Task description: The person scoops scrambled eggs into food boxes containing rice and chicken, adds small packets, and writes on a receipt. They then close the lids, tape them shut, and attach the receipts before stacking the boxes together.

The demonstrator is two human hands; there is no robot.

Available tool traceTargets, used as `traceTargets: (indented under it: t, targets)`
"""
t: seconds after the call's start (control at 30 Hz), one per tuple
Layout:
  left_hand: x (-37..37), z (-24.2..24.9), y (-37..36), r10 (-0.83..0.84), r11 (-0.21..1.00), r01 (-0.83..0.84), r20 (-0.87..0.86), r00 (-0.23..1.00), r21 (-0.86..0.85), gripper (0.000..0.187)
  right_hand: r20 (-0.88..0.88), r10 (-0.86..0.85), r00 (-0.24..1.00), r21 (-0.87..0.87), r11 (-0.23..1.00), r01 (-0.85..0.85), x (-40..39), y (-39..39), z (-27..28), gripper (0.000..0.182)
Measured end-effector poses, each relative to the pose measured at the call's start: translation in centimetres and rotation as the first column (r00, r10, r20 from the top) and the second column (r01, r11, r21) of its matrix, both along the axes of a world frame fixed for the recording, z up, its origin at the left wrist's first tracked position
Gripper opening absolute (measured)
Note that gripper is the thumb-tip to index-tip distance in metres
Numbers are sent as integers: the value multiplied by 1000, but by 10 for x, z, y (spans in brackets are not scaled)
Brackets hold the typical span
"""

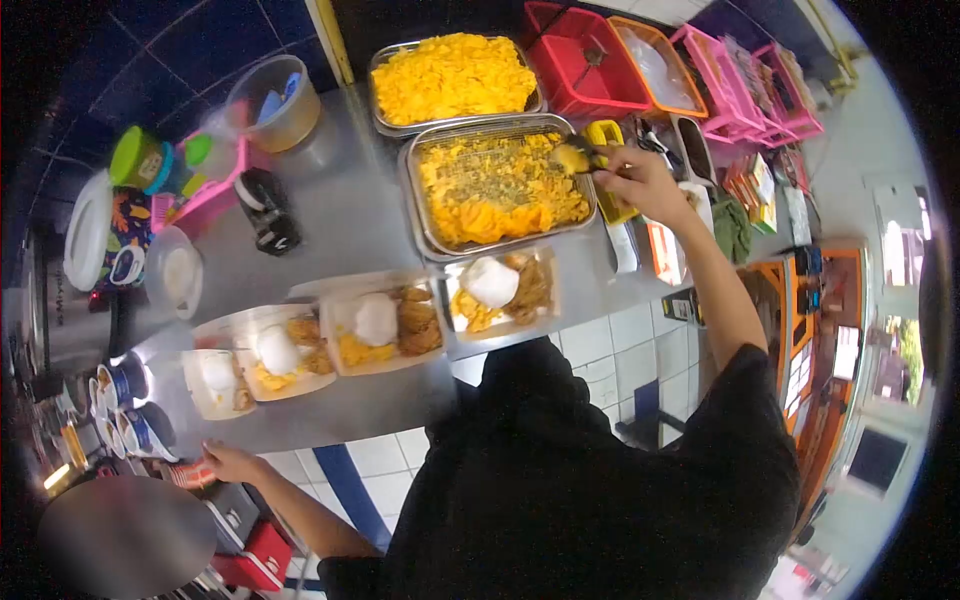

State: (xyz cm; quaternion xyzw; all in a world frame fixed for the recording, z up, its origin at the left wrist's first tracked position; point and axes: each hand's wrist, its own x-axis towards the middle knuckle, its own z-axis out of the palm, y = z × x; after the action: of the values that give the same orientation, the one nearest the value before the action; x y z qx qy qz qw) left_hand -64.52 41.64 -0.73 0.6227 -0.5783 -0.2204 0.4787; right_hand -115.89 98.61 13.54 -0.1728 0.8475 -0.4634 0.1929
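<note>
My right hand (645, 183) is closed around a dark-handled serving spoon (592, 160), with yellow scrambled egg on its end. It is over the right side of a metal tray (412, 205), whose scrambled egg (495, 215) is thin in the middle and heaped toward the near side. My left hand (235, 464) is low by the counter's front left edge, fingers slightly apart, with nothing visible in it. Several paper food boxes stand in a row, among them the right-hand box (552, 325), holding white rice (490, 283), egg and a brown fried piece (532, 290).
Behind stands a second tray piled with egg (450, 80). A red bin (575, 70), an orange bin (655, 65) and pink baskets (740, 80) are at back right. A tape dispenser (268, 212), a clear tub (275, 105) and blue-white cups (125, 385) are at left.
</note>
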Motion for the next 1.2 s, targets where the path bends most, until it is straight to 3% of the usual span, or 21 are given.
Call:
traceTargets:
  t: [0.1,0.13,0.17,0.23,0.27,0.3,0.37,0.43,0.5,0.63,0.7,0.77,0.8,0.83,0.9,0.97,1.0,1.03,1.1,1.13,1.2]
  targets:
    - [-72,42,173,-311,949,313,44,949,-36,22,-148,415,898,211,900,-381,-73,-17,-48,18]
    - [-110,66,246,-323,920,315,-2,946,234,17,-279,624,730,334,776,-535,-91,-23,-67,17]
    - [-82,14,286,-510,770,552,-211,834,321,19,-249,648,720,313,757,-573,-102,-27,-79,17]
    - [-169,78,385,-882,190,792,-253,397,580,18,-287,820,495,310,568,-762,-110,-31,-90,19]
    - [-209,96,421,-871,-73,688,-382,309,722,23,-337,838,428,347,533,-771,-105,-29,-96,18]
    - [-238,93,448,-892,-207,775,-440,101,597,29,-326,853,407,338,507,-793,-100,-27,-96,18]
    - [-294,81,500,-820,-286,823,-570,54,490,38,-205,951,231,516,306,-800,-94,-21,-87,14]
    - [-335,44,546,-594,-368,783,-774,218,502,53,-192,976,106,601,203,-773,-94,-13,-77,15]
    - [-375,20,576,-246,-182,830,-841,482,528,63,-78,997,-25,736,40,-676,-98,-6,-66,18]
    - [-425,11,583,58,53,830,-832,552,555,66,3,986,-167,698,-121,-706,-101,4,-53,20]
    - [-438,31,578,186,177,795,-813,551,579,69,-87,993,83,509,116,-853,-102,4,-66,18]
    - [-437,23,583,179,208,793,-819,545,573,70,-162,981,109,443,171,-880,-104,-5,-68,14]
    - [-437,15,585,153,219,807,-836,527,548,75,183,882,435,275,379,-884,-104,-8,-64,14]
    - [-437,9,588,127,227,822,-852,507,523,81,544,592,594,192,601,-775,-104,-11,-62,15]
    - [-437,10,589,85,243,817,-850,519,523,82,594,528,606,138,676,-724,-112,-12,-69,22]
    - [-439,11,587,43,252,807,-840,541,534,82,402,604,689,168,691,-703,-123,-17,-74,19]
    - [-439,12,585,52,256,809,-843,536,530,79,84,791,605,323,553,-768,-128,-22,-70,15]
    - [-439,14,586,59,253,812,-846,530,527,76,91,792,604,319,552,-771,-129,-24,-76,15]
    - [-439,14,588,70,248,808,-842,535,534,77,-371,904,212,525,393,-755,-128,-29,-80,14]
    - [-441,15,586,78,254,808,-844,531,531,79,-146,965,216,527,260,-809,-127,-28,-75,16]
    - [-445,17,586,109,270,778,-821,560,567,80,-87,985,147,527,171,-833,-111,-21,-73,17]
